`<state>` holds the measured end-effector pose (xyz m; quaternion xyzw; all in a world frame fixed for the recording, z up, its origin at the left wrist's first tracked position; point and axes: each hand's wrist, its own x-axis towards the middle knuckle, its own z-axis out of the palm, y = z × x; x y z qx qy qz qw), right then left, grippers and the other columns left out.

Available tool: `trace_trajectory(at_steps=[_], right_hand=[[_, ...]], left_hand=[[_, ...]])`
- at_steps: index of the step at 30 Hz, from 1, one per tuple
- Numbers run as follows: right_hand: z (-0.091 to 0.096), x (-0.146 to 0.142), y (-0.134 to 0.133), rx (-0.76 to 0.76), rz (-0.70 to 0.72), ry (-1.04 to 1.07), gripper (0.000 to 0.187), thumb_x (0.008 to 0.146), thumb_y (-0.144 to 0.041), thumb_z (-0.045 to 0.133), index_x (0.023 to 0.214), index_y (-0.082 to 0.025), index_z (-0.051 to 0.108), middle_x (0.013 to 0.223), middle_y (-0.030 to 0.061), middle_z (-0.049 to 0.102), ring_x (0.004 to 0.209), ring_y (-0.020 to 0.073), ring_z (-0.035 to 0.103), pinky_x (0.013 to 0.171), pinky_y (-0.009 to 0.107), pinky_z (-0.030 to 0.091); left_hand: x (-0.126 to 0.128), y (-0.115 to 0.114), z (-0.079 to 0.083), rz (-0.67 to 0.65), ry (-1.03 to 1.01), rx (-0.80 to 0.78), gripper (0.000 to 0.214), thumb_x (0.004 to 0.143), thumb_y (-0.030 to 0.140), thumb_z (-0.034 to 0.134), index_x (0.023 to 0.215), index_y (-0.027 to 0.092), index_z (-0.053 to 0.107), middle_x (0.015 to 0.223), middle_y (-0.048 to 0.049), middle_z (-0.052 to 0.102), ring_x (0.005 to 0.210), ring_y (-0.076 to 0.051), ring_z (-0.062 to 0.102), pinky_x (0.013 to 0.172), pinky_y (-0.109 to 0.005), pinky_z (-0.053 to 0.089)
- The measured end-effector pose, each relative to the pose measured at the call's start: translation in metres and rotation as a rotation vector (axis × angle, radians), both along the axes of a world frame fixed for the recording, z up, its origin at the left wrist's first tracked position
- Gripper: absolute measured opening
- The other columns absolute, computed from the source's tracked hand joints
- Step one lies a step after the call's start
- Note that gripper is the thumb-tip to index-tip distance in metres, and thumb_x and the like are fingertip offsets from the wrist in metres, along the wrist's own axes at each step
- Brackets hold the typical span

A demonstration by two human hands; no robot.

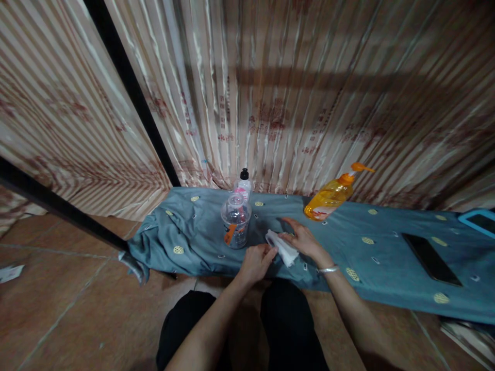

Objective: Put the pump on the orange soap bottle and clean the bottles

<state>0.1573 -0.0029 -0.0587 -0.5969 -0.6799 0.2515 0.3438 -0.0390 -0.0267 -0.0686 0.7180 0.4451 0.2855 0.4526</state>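
Two hands (256,263) (305,239) on white tissue (285,250), clear cup (236,224) nearby

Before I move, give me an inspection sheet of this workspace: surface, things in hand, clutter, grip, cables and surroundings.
Surface: teal cloth with yellow prints, wrinkled at the left end.
Things in hand: tissue, white and bunched.
Clutter: cup, clear and lidded, upright; black-capped bottle behind it; pump bottle, orange, standing beyond the right hand; phone lying to the right; blue-rimmed object cut off by the picture's edge.
Grip: left grip pinches the tissue; right grip touches it, how firmly is unclear.
Cables: nothing seen.
Surroundings: patterned curtain behind; dark poles at left; tiled floor below.
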Motion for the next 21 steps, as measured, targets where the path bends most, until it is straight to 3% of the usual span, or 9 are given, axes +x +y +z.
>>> trace_trajectory(at_steps=[2, 7, 10, 14, 16, 19, 21], right_hand=[[-0.01, -0.011, -0.011, 0.054, -0.031, -0.061, 0.032, 0.087, -0.034, 0.059, 0.118, -0.025, 0.057, 0.129, 0.0087, 0.054, 0.118, 0.0286, 0.049, 0.1, 0.054, 0.036], [-0.044, -0.048, -0.048, 0.125, -0.01, -0.17, 0.038, 0.086, -0.034, 0.061, 0.121, -0.021, 0.054, 0.131, 0.0105, 0.053, 0.119, 0.0306, 0.049, 0.098, 0.056, 0.038], [-0.054, -0.054, -0.052, 0.144, -0.027, -0.198, 0.036, 0.088, -0.032, 0.059, 0.121, -0.021, 0.054, 0.129, 0.0108, 0.054, 0.116, 0.0296, 0.052, 0.097, 0.056, 0.04], [-0.035, -0.029, -0.039, 0.153, -0.054, -0.196, 0.026, 0.093, -0.028, 0.052, 0.117, -0.021, 0.057, 0.113, 0.0074, 0.064, 0.098, 0.0227, 0.063, 0.086, 0.046, 0.051], [-0.018, -0.013, -0.033, 0.187, -0.107, -0.2, 0.029, 0.094, -0.028, 0.048, 0.122, -0.022, 0.053, 0.116, 0.0082, 0.063, 0.101, 0.0235, 0.063, 0.088, 0.048, 0.05], [-0.007, -0.002, -0.034, 0.254, -0.112, -0.241, 0.041, 0.096, -0.027, 0.044, 0.136, -0.025, 0.04, 0.138, 0.0119, 0.048, 0.126, 0.0293, 0.044, 0.102, 0.056, 0.036], [-0.014, -0.005, -0.041, 0.258, -0.032, -0.288, 0.045, 0.095, -0.023, 0.045, 0.139, -0.024, 0.036, 0.144, 0.0129, 0.041, 0.133, 0.0315, 0.035, 0.106, 0.06, 0.028]], left_hand=[[-0.005, 0.002, 0.0, -0.002, 0.045, 0.021, 0.044, 0.088, 0.048, 0.041, 0.068, 0.016, 0.064, 0.063, -0.0047, 0.065, 0.062, -0.018, 0.06, 0.061, -0.024, 0.037], [-0.008, 0.001, -0.003, -0.027, 0.043, 0.063, 0.037, 0.088, 0.039, 0.044, 0.066, 0.016, 0.063, 0.064, -0.0043, 0.065, 0.061, -0.016, 0.059, 0.06, -0.023, 0.037], [-0.009, -0.002, -0.005, -0.041, 0.025, 0.072, 0.032, 0.087, 0.036, 0.046, 0.069, 0.017, 0.064, 0.066, -0.0033, 0.065, 0.062, -0.015, 0.057, 0.06, -0.022, 0.038], [-0.012, -0.005, -0.004, -0.033, 0.034, 0.053, 0.031, 0.086, 0.037, 0.046, 0.075, 0.016, 0.067, 0.067, -0.0036, 0.065, 0.064, -0.016, 0.058, 0.061, -0.023, 0.038], [-0.013, -0.005, -0.005, -0.029, 0.037, 0.04, 0.03, 0.086, 0.037, 0.047, 0.079, 0.016, 0.068, 0.07, -0.004, 0.066, 0.065, -0.016, 0.058, 0.061, -0.023, 0.039], [-0.014, -0.005, -0.005, -0.027, 0.028, 0.031, 0.028, 0.085, 0.037, 0.049, 0.083, 0.017, 0.069, 0.074, -0.0046, 0.068, 0.067, -0.017, 0.059, 0.063, -0.024, 0.039], [-0.014, -0.006, -0.004, -0.02, 0.022, 0.026, 0.026, 0.083, 0.036, 0.051, 0.084, 0.017, 0.069, 0.076, -0.0049, 0.069, 0.069, -0.017, 0.06, 0.065, -0.024, 0.04]])
